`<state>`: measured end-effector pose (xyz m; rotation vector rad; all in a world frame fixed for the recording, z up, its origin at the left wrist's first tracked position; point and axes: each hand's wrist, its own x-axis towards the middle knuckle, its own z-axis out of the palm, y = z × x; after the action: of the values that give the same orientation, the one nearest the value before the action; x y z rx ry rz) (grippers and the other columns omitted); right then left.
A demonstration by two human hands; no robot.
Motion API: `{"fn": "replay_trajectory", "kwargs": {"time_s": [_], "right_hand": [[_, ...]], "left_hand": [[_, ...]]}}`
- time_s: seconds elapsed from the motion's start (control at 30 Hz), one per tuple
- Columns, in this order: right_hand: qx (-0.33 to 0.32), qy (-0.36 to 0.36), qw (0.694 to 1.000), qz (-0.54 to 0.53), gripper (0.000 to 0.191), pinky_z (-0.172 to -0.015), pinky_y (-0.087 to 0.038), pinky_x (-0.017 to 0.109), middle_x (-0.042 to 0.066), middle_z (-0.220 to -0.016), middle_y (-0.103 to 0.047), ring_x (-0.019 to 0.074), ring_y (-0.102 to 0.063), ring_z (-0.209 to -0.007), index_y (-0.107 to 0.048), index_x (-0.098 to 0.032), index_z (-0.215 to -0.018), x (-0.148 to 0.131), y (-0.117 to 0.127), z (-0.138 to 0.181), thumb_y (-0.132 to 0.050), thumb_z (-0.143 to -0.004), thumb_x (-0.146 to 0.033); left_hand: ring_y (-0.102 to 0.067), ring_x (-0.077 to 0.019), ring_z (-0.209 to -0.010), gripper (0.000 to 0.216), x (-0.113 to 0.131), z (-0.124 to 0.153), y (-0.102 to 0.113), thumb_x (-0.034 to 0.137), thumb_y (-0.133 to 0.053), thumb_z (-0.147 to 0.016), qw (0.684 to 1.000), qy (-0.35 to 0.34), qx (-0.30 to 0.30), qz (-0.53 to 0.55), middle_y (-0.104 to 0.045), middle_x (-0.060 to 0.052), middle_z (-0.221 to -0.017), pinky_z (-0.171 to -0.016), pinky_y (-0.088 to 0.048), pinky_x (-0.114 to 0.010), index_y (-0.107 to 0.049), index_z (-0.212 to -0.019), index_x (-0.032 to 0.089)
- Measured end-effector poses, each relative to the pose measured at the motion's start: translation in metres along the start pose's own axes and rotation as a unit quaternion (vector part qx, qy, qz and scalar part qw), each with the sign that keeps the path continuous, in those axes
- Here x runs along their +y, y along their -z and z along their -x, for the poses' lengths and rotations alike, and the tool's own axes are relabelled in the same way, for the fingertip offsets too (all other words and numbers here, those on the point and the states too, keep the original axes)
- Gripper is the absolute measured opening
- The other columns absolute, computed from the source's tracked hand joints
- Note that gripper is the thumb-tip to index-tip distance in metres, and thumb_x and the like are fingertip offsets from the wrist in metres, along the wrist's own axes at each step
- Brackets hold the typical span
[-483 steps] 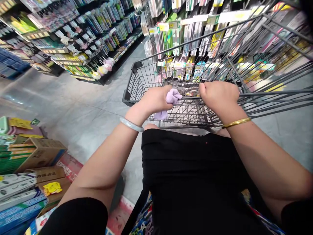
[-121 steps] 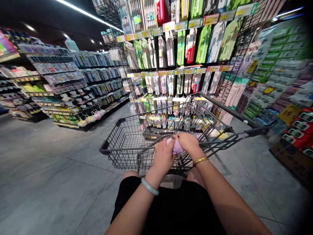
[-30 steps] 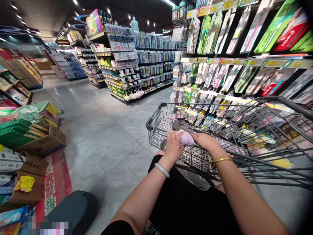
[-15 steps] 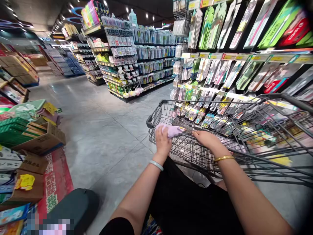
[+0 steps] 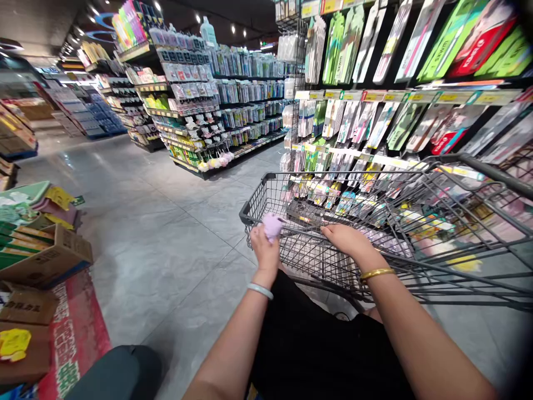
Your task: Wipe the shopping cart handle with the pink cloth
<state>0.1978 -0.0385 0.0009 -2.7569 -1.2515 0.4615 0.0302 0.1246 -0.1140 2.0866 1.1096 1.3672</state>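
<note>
A bunched lilac cloth (image 5: pixel 272 226) is in my left hand (image 5: pixel 265 254), fingers curled round it, just over the near rim of a dark wire shopping cart (image 5: pixel 249 206). To the right, my right hand (image 5: pixel 347 240) has its fingers closed on the cart's near top wire. A pale bangle (image 5: pixel 260 290) circles my left wrist and a gold bangle (image 5: pixel 377 274) my right. Between the hands runs a bare stretch of the rim. Through the mesh, the cart's inside shows only in part.
Behind the cart stands a shelf rack (image 5: pixel 391 95) of hanging packaged goods. Another stocked shelf (image 5: pixel 189 91) is farther back left. Cardboard boxes (image 5: pixel 52 255) line the left side by a red floor strip (image 5: pixel 69 333). A dark rounded object (image 5: pixel 120 372) is at lower left.
The lilac cloth, stretched rightward along the rim before, is now a compact bunch in my left hand. My right hand stays at the rim. The whole view has shifted slightly.
</note>
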Motion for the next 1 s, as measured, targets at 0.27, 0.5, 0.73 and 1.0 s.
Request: {"fn": "replay_trajectory", "kwargs": {"time_s": [0.27, 0.5, 0.73, 1.0], "right_hand": [[0.008, -0.005, 1.000, 0.006, 0.058, -0.087, -0.046, 0.037, 0.012, -0.117, -0.069, 0.0270, -0.063, -0.108, -0.068, -0.022, -0.110, -0.002, 0.002, 0.005, -0.020, -0.097, -0.052], [0.004, -0.015, 1.000, 0.002, 0.056, -0.085, -0.046, 0.037, 0.011, -0.116, -0.069, 0.0274, -0.063, -0.104, -0.069, -0.021, -0.107, -0.004, 0.005, 0.006, -0.021, -0.097, -0.050], [0.013, -0.018, 1.000, 0.019, 0.058, -0.085, -0.046, 0.036, 0.013, -0.114, -0.069, 0.0264, -0.064, -0.104, -0.068, -0.020, -0.108, -0.005, 0.005, 0.008, -0.020, -0.098, -0.050], [0.024, -0.015, 0.999, 0.016, 0.054, -0.086, -0.047, 0.038, 0.012, -0.112, -0.070, 0.0276, -0.064, -0.104, -0.068, -0.022, -0.104, -0.004, 0.005, 0.007, -0.021, -0.098, -0.049]], "left_hand": [[-0.056, -0.0257, -0.104, 0.037, -0.002, -0.002, 0.011, 0.036, -0.067, -0.079, 0.995, 0.078, -0.017, 0.056, -0.056, -0.010, -0.107, -0.094, -0.046, -0.044, -0.056, -0.111, 0.021], [-0.055, -0.0301, -0.111, 0.072, -0.009, -0.005, 0.018, 0.031, -0.068, -0.079, 0.999, 0.029, -0.028, -0.021, -0.049, -0.017, -0.124, -0.095, -0.046, -0.047, -0.037, -0.142, 0.019], [-0.058, -0.0257, -0.103, 0.038, 0.001, 0.056, 0.005, 0.019, -0.068, -0.073, 0.965, -0.090, -0.245, -0.012, -0.052, -0.010, -0.117, -0.090, -0.050, -0.040, -0.063, -0.110, 0.023], [-0.051, -0.0264, -0.117, 0.054, -0.005, 0.001, 0.013, 0.036, -0.065, -0.083, 0.998, 0.051, -0.027, 0.018, -0.046, -0.014, -0.130, -0.101, -0.043, -0.044, -0.046, -0.132, 0.023]]}}
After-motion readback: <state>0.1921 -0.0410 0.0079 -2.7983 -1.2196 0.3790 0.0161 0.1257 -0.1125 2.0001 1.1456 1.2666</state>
